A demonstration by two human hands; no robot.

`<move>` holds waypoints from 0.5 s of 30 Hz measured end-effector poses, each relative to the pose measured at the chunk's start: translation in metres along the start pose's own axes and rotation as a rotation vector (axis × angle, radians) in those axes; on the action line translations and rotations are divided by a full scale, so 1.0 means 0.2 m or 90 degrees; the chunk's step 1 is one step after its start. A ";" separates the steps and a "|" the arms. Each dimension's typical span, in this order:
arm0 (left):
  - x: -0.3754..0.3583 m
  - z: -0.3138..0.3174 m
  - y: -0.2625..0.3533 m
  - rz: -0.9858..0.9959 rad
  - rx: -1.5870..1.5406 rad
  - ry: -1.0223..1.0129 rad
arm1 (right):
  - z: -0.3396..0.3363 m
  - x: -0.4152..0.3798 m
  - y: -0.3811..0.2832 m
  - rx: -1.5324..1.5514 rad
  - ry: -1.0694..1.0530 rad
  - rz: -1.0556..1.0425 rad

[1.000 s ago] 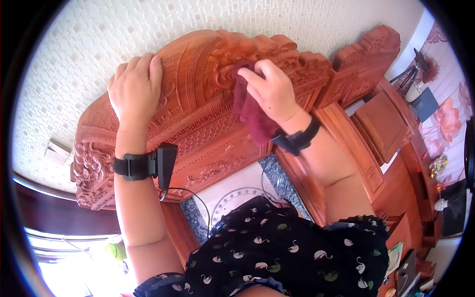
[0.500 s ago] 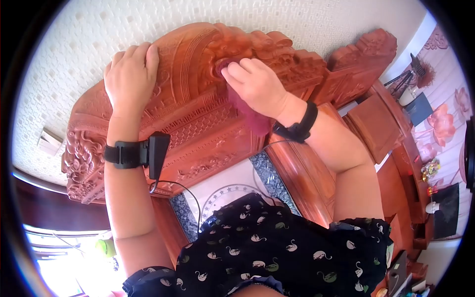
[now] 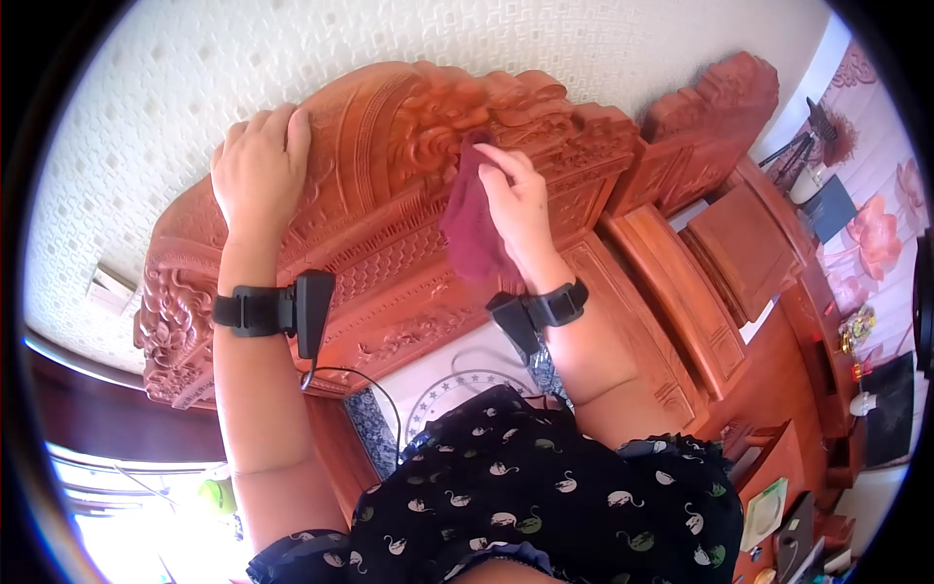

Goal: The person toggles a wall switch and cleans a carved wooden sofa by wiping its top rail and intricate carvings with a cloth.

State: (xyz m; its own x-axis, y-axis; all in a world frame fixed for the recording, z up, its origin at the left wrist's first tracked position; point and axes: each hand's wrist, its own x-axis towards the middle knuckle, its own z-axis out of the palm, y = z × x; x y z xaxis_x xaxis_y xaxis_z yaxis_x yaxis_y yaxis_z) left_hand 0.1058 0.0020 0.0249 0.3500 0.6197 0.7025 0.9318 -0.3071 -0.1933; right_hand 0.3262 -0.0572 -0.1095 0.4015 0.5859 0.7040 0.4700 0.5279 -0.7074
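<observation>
A dark red cloth (image 3: 472, 229) hangs from my right hand (image 3: 516, 200), whose fingers pinch it against the carved top of a reddish-brown wooden backrest (image 3: 360, 234). Swirling relief carving surrounds the cloth's upper end. My left hand (image 3: 260, 173) rests on the backrest's upper edge to the left, fingers hooked over the rim and holding it. Each wrist wears a black strap with a black device.
Behind the backrest rises a patterned pale wall (image 3: 389, 29) with a white switch plate (image 3: 110, 289). A second carved wooden piece (image 3: 710, 122) stands at the right. A cushion with a circular print (image 3: 457, 394) lies below, and a thin cable hangs near my left wrist.
My right hand has shifted right and slightly down with the cloth, its wrist turning more upright. The cloth now hangs more openly. My left hand keeps its place on the rim.
</observation>
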 end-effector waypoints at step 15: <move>0.00 0.00 0.00 0.010 0.010 0.010 | 0.01 0.07 -0.23 0.551 -0.029 0.446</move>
State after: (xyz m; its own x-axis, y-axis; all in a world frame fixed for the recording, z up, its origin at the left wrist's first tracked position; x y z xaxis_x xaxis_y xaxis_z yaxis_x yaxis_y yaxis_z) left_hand 0.1060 0.0021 0.0253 0.3636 0.6037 0.7095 0.9275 -0.3056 -0.2153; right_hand 0.3087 -0.0717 -0.0683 0.3255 0.9349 0.1412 -0.5632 0.3117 -0.7653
